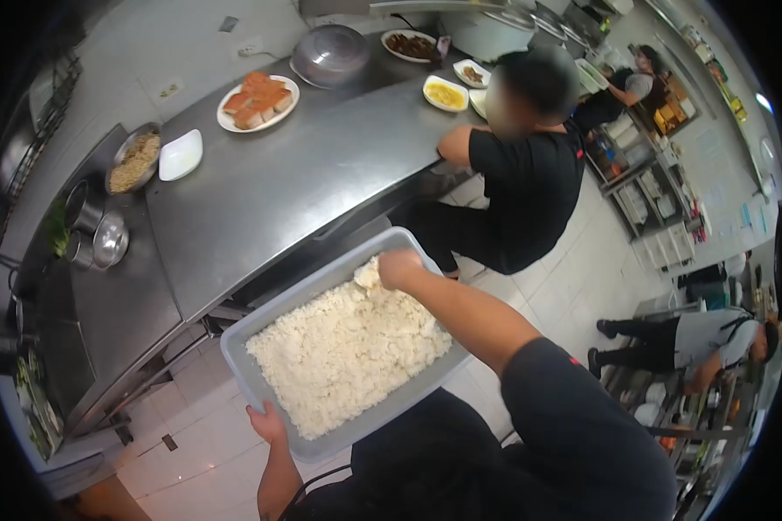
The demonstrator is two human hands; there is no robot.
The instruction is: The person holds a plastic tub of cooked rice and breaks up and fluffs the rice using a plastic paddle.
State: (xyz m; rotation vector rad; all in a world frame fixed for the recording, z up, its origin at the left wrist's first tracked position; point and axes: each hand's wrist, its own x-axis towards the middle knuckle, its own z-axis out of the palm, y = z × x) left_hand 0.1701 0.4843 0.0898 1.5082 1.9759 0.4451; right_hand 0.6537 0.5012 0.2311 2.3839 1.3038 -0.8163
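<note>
Head view: left hand (pixel 268 423) clasps gray tub (pixel 237 350); right hand (pixel 400 269), blurred, seemingly pinches gathered rice clump (pixel 367 275); most cooked rice (pixel 339 356) left in tub.

No text, label, brand, number or sign can be read by you in this view. Bluish patches (pixel 745 215) on the white wall (pixel 723 184) at right are too small to make out. The red mark (pixel 574 360) on your dark sleeve (pixel 573 417) and the red tab (pixel 579 154) on the nearest co-worker's black shirt (pixel 530 195) yield no legible characters.
</note>
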